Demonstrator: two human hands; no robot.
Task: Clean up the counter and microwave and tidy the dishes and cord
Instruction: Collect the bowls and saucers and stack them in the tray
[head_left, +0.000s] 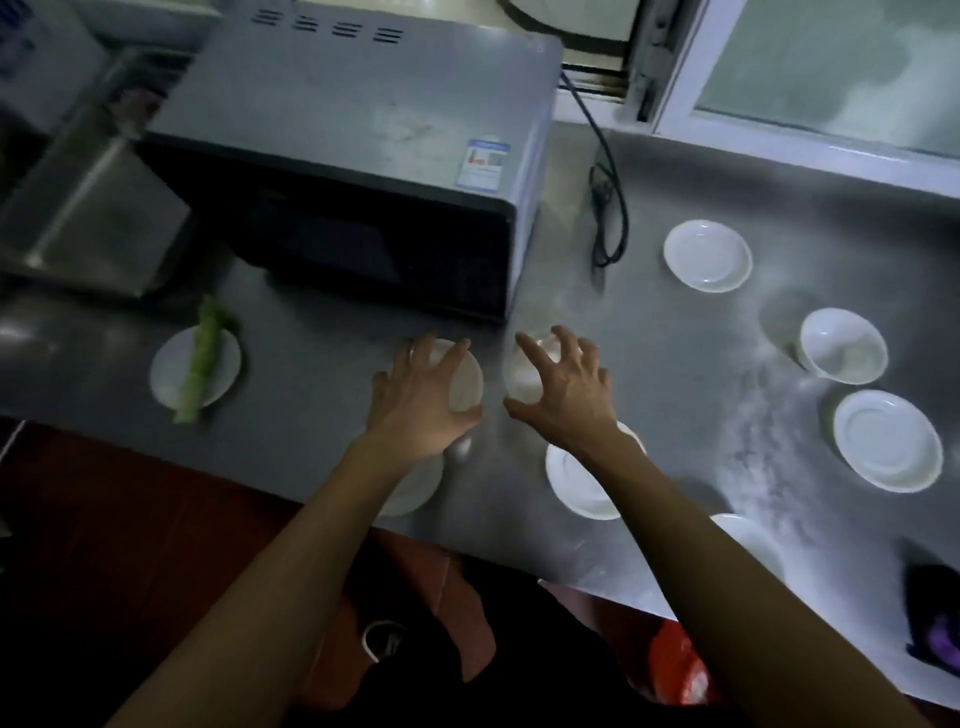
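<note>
Two hands work at the steel tabletop (675, 364). Left hand (421, 400) has its fingers (457, 353) curled round a white dish (465, 384). Right hand (566, 395) spreads clawed fingers (530, 348) over a second small bowl (524, 374); actual grip cannot be confirmed. Microwave (363, 156) stands just beyond the fingertips. Black cord (610, 208) lies beyond the right fingers, beside the microwave. More white plates (707, 255) sit right of them.

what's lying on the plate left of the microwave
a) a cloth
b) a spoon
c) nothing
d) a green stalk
d, a green stalk lies across the white plate on the counter, front-left of the microwave.
</note>
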